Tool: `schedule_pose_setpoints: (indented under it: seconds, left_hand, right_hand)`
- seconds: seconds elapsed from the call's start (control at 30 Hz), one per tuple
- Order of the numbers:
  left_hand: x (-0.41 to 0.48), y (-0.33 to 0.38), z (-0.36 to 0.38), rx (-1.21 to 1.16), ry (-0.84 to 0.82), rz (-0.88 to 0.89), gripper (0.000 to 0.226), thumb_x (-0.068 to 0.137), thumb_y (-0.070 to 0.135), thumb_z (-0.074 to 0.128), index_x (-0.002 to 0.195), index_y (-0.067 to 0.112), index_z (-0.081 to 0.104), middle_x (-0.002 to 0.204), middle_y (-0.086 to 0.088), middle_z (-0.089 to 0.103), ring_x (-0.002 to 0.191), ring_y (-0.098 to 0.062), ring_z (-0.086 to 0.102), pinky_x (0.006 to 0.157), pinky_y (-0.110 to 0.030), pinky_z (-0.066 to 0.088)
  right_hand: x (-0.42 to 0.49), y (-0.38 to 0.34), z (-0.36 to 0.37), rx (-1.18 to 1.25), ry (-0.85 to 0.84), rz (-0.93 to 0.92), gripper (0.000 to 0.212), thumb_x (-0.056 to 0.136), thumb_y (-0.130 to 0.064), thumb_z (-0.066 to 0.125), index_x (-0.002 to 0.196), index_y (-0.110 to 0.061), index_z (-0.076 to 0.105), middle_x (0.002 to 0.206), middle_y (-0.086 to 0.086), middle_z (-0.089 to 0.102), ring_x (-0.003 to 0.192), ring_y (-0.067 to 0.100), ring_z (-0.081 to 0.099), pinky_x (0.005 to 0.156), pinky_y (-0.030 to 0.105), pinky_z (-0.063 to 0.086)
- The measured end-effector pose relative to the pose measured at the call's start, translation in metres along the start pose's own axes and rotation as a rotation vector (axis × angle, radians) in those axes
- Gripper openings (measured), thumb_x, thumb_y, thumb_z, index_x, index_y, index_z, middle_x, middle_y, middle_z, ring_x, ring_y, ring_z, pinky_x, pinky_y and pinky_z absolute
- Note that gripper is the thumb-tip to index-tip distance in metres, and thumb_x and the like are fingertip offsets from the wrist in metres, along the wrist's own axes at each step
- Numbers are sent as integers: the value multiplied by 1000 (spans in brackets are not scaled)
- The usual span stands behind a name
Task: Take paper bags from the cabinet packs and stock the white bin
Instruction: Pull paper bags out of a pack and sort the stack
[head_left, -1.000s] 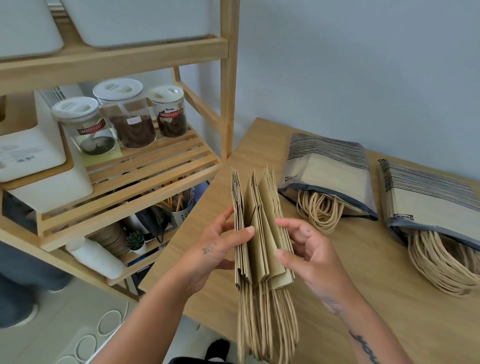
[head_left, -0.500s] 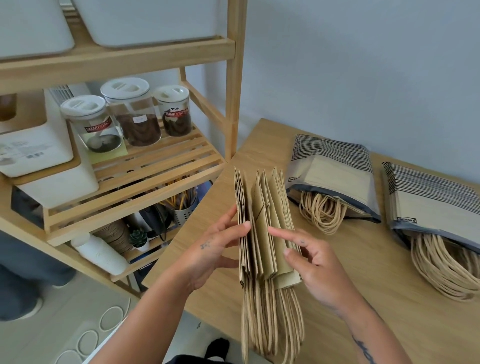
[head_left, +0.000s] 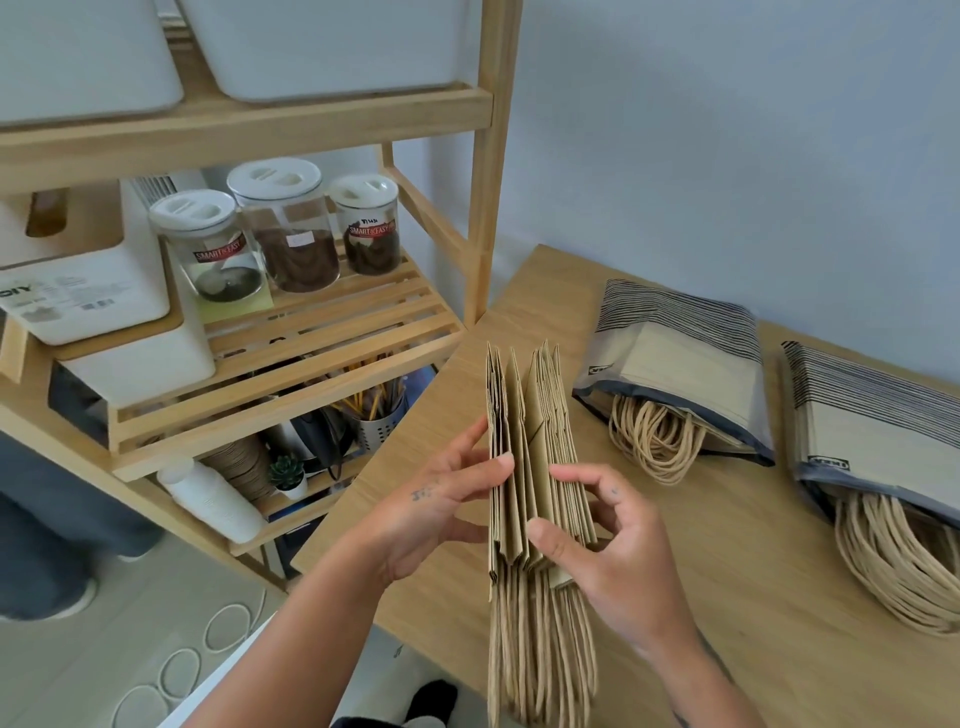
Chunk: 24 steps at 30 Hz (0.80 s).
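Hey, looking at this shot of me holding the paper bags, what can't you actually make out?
Head view:
Count of held paper bags: folds packed tight, right hand covers some.
Their handles: ends cut off by bottom edge.
White bins on top shelf: contents hidden by walls, top edge crops them.
Right pack: cropped by right edge.

Both bare forearms rise from the lower edge and angle toward each other. The left hand (head_left: 441, 512), its back facing up, pinches the left side of the paper bags (head_left: 524, 415) with lightly bent fingers. The right hand (head_left: 618, 551) pinches the right side, thumb on the near edges, forefinger hooked over.
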<state>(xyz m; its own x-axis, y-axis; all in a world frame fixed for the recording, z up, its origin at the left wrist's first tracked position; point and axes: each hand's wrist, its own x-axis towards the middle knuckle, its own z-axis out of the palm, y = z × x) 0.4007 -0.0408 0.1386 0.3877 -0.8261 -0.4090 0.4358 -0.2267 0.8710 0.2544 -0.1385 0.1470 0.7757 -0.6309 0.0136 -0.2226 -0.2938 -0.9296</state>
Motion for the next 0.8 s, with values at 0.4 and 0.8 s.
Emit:
schedule_pose_setpoints:
  seconds: [0.4,0.8]
  left_hand:
    - [2,-2,-4,-17,-38,-3,77,76,30,60,145,35,27,122,2,61,110,-17,61,76,-36,58]
    - [6,-5,-7,-25,-57,-31,83,76,37,64,147,36,20,135,2,52,120,-18,53,92,-48,51]
  right_hand:
    - [1,-1,4,22,9,-15,49,54,-56,73,98,-38,61,104,-28,66,100,-4,61,86,17,41]
    - [2,-1,-4,-10,-79,26,36,74,-27,70,102,-47,59,100,-14,67,95,7,61,88,30,48]
